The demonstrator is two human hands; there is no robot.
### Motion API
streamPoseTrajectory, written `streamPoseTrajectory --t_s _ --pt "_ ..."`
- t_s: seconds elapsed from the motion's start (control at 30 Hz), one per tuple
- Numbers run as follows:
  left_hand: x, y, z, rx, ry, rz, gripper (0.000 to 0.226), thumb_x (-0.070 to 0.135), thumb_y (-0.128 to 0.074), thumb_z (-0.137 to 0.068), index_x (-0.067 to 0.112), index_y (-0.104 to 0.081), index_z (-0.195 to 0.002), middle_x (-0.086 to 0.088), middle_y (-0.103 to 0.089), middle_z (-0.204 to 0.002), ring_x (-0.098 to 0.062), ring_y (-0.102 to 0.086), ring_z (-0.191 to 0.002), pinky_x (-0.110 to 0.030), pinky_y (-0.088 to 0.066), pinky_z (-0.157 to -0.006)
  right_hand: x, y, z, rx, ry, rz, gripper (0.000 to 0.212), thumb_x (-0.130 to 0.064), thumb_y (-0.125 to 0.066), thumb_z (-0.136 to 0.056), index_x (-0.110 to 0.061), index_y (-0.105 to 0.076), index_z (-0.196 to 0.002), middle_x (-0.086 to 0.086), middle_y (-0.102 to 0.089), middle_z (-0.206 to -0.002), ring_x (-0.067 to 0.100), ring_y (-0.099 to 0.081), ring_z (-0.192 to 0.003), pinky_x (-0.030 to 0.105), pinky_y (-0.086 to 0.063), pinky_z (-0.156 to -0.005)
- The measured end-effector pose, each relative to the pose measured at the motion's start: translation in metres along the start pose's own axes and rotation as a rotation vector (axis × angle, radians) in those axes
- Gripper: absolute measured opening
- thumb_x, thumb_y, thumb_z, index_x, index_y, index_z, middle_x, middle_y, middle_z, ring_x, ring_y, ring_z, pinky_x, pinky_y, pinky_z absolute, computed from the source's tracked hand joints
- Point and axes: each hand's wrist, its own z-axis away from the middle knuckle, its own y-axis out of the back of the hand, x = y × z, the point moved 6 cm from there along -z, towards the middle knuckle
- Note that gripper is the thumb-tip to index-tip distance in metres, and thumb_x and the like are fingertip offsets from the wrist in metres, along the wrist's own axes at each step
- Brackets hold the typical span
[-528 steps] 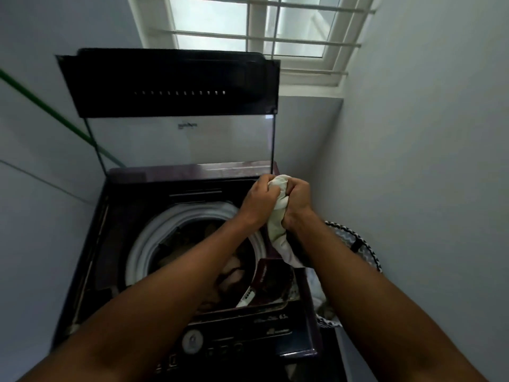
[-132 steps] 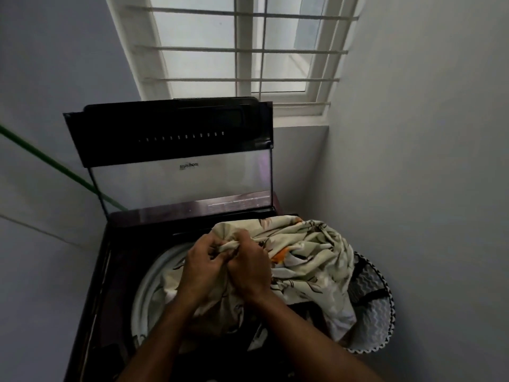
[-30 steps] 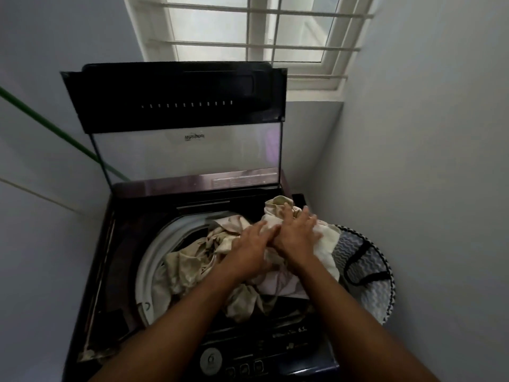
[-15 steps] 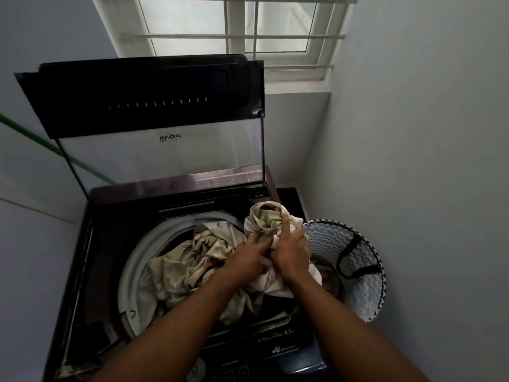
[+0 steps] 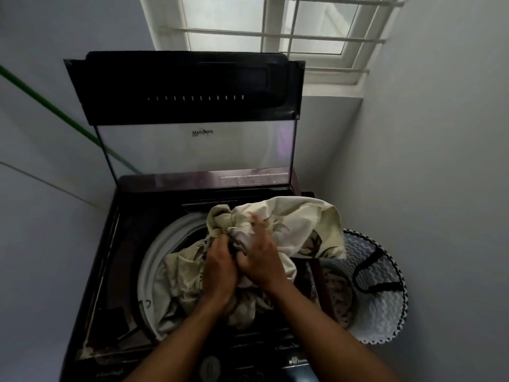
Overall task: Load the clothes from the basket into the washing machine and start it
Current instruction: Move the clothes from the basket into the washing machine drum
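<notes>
A dark top-loading washing machine (image 5: 104, 271) stands in front of me with its lid (image 5: 187, 86) raised upright. A large cream sheet with a leaf print (image 5: 305, 219) is bunched over the white drum rim (image 5: 154, 252); part of it drapes over the machine's right edge. My left hand (image 5: 219, 267) grips a fold of the sheet, fingers curled into it. My right hand (image 5: 260, 259) lies beside it, fingers bent into the cloth. The wavy-patterned laundry basket (image 5: 382, 304) sits to the right of the machine, with some patterned cloth inside.
The control panel with a round knob (image 5: 210, 368) runs along the machine's front edge, under my forearms. Grey walls close in on the left and right. A barred window (image 5: 275, 26) is behind the lid. A green line (image 5: 49, 106) crosses the left wall.
More of the sheet has come up over the drum's right side, bulging wider than half a second ago. Both hands have shifted slightly left, toward the drum, and stay buried in the cloth.
</notes>
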Motion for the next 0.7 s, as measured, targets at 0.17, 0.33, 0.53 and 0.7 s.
streamPoseTrajectory --t_s 0.17,0.33,0.53,0.7 --pt "-0.061 0.017 -0.002 -0.23 0.15 -0.342 0.023 0.029 -0.054 -0.092 0.018 -0.06 -0.111 -0.004 -0.057 -0.116 -0.025 -0.053 -0.111 -0.035 -0.042 -0.094 0.013 -0.085 0.007 -0.28 -0.051 0.166 0.056 -0.062 -0.045 -0.083 -0.033 -0.052 -0.13 -0.003 -0.061 -0.127 0.026 -0.049 -0.12 0.042 -0.036 -0.104" --pt "-0.1 0.016 0.021 -0.264 0.177 -0.351 0.085 0.077 -0.046 -0.069 0.026 -0.052 -0.137 -0.007 -0.044 -0.14 -0.028 -0.042 -0.131 -0.042 -0.035 -0.11 0.072 -0.123 0.001 -0.457 -0.226 0.052 0.063 -0.07 -0.047 -0.087 -0.035 -0.049 -0.139 -0.001 -0.047 -0.148 0.022 -0.042 -0.137 0.036 -0.033 -0.114" --pt "-0.133 -0.032 0.013 -0.523 0.296 -0.177 0.095 0.077 -0.052 -0.074 0.037 -0.019 -0.154 -0.005 -0.015 -0.162 -0.026 -0.016 -0.149 -0.044 -0.016 -0.122 0.111 -0.143 -0.016 -0.633 -0.119 0.161 0.069 -0.056 -0.045 -0.093 -0.018 -0.035 -0.15 0.007 -0.029 -0.158 0.023 -0.026 -0.147 0.032 -0.016 -0.121" --pt "-0.151 -0.064 -0.017 -0.543 0.417 -0.147 0.065 0.048 -0.035 -0.102 0.027 -0.008 -0.157 0.0 -0.006 -0.164 -0.022 -0.006 -0.151 -0.043 0.0 -0.123 0.088 -0.124 -0.041 -0.306 -0.375 0.42 0.042 -0.033 -0.043 -0.099 -0.014 -0.047 -0.137 0.014 -0.05 -0.139 0.03 -0.051 -0.123 0.041 -0.043 -0.1"
